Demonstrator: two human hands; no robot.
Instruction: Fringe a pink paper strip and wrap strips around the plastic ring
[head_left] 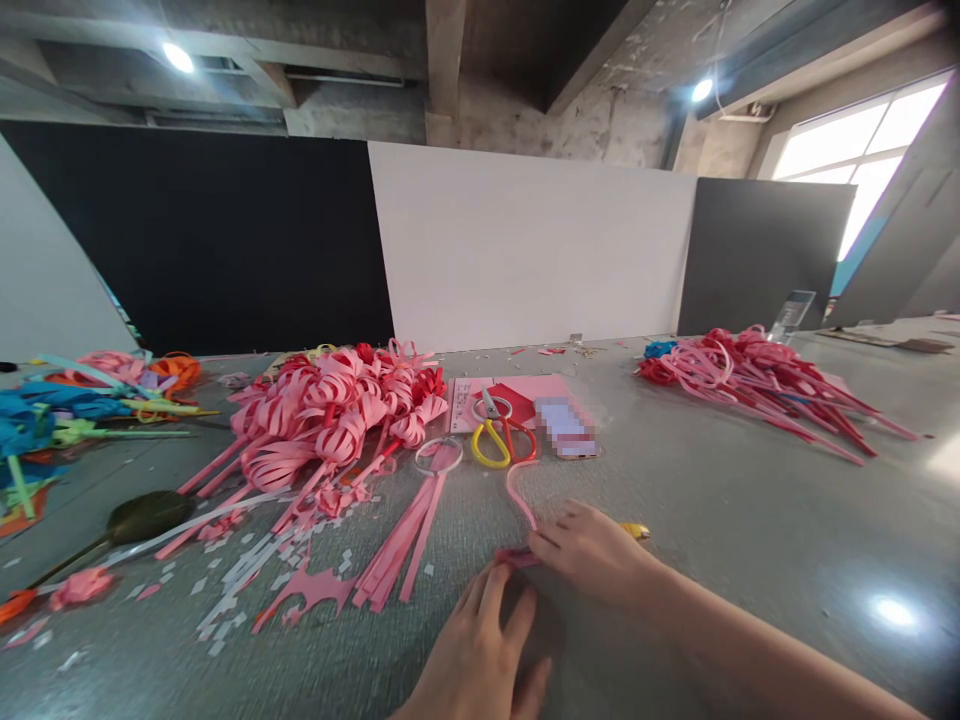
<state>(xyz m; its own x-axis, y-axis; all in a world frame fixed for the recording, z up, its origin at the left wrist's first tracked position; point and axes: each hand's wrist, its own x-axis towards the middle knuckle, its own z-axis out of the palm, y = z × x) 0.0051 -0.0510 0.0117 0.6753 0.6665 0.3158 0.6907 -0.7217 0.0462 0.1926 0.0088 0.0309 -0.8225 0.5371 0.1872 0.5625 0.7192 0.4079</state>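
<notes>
A pink paper strip (519,558) lies low over the grey table between my two hands, and a loose curl of it rises toward the scissors. My right hand (592,552) has its fingers closed on the strip's right part. Against the left end, my left hand (480,640) presses its fingertips, the thumb and another finger hanging apart. Just beyond are scissors (501,432) with yellow and red handles, lying on pink and red paper sheets (551,385). A white tape-like ring (439,456) sits on a bundle of flat pink strips (401,540).
Pink looped paper flowers (337,400) are heaped on the left, near blue and green ones (67,410). More pink flowers (750,375) lie at right. A phone (566,428) rests by the scissors; a yellow object (636,530) shows behind my right hand. Paper scraps litter the left.
</notes>
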